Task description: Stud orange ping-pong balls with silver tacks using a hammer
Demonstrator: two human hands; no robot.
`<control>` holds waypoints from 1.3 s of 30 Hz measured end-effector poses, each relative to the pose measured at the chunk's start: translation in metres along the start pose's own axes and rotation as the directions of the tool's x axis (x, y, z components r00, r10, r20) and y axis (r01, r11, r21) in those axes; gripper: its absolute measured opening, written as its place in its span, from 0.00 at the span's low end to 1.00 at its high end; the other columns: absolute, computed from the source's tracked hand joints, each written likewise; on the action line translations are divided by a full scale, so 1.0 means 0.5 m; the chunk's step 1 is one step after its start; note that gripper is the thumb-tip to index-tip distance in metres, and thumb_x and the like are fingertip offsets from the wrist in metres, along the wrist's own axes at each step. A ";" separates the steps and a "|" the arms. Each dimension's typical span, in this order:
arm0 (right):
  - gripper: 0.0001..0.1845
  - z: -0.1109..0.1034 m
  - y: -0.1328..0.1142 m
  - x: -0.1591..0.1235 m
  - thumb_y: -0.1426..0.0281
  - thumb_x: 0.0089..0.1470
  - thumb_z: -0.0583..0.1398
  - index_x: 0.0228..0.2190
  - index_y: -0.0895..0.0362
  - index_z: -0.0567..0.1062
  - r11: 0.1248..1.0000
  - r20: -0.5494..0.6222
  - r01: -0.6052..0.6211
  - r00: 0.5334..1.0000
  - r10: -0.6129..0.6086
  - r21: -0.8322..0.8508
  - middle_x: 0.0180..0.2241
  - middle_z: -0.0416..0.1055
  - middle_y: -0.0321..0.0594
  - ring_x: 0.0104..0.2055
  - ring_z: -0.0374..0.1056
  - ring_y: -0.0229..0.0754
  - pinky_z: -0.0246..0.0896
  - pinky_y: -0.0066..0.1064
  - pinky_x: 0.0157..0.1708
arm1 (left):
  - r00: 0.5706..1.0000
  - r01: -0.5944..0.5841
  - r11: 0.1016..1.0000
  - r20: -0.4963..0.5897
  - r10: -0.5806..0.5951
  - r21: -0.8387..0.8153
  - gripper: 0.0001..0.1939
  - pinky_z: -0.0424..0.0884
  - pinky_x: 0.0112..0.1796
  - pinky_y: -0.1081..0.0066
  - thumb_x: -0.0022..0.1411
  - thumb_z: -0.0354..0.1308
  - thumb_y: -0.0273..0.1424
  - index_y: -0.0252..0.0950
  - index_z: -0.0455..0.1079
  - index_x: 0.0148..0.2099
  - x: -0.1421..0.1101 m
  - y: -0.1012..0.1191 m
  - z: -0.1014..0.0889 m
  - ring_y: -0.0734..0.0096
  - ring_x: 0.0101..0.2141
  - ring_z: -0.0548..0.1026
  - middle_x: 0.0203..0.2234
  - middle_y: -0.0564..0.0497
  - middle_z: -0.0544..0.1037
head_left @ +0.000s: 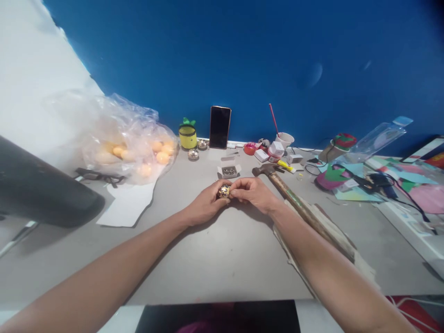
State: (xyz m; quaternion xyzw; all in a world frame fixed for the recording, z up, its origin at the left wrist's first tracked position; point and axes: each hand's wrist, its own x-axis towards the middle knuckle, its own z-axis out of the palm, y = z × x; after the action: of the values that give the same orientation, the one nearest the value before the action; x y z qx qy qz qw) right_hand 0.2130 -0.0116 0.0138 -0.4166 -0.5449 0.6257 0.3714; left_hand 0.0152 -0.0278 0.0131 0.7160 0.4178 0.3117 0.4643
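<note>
My left hand (205, 205) and my right hand (254, 193) meet at the middle of the grey table (215, 249). Between their fingertips sits a small yellow ball studded with shiny pins (224, 191). The left hand's fingers curl around the ball from the left. My right hand pinches at it from the right side. Just behind the hands stands a small open white box of silver pins (229, 170). Two finished shiny balls (193, 154) lie farther back near the wall.
A clear plastic bag of orange balls (138, 143) lies at the back left. A hammer (287, 194) lies right of my right hand. A phone (219, 126) leans on the blue wall beside a yellow cup (188, 135). Coloured paper scraps and cables (374, 182) crowd the right.
</note>
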 end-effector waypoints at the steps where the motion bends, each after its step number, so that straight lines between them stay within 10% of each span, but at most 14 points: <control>1: 0.11 -0.001 0.000 0.000 0.64 0.43 0.72 0.27 0.57 0.80 1.000 0.003 0.005 1.000 -0.005 -0.006 0.21 0.71 0.34 0.23 0.60 0.33 0.56 0.29 0.25 | 1.000 -0.004 1.000 0.001 0.004 0.003 0.20 0.69 0.48 0.62 0.62 0.57 0.31 0.38 0.70 0.56 0.000 0.001 0.000 0.56 0.48 0.76 0.50 0.47 0.79; 25: 0.04 0.029 -0.010 -0.023 0.69 0.52 0.60 0.26 0.53 0.74 0.761 -0.083 0.165 0.958 -0.276 -0.628 0.28 0.74 0.35 0.31 0.65 0.40 0.56 0.31 0.32 | 0.998 -0.060 0.995 0.016 0.059 0.076 0.08 0.67 0.42 0.64 0.63 0.54 0.30 0.37 0.66 0.45 -0.003 -0.003 0.011 0.62 0.39 0.70 0.38 0.50 0.73; 39: 0.09 0.006 -0.015 -0.004 0.63 0.50 0.67 0.26 0.54 0.74 0.947 -0.124 0.177 0.968 -0.216 -0.268 0.23 0.70 0.33 0.23 0.60 0.35 0.55 0.30 0.23 | 1.000 0.007 0.976 -0.006 -0.009 -0.216 0.17 0.70 0.39 0.67 0.60 0.62 0.31 0.41 0.71 0.53 -0.003 -0.010 -0.002 0.65 0.37 0.71 0.39 0.50 0.75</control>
State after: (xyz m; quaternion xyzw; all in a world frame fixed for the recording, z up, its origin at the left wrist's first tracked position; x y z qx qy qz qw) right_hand 0.2110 -0.0138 0.0217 -0.4508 -0.6297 0.4767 0.4159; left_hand 0.0121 -0.0274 0.0086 0.6585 0.3860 0.3561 0.5391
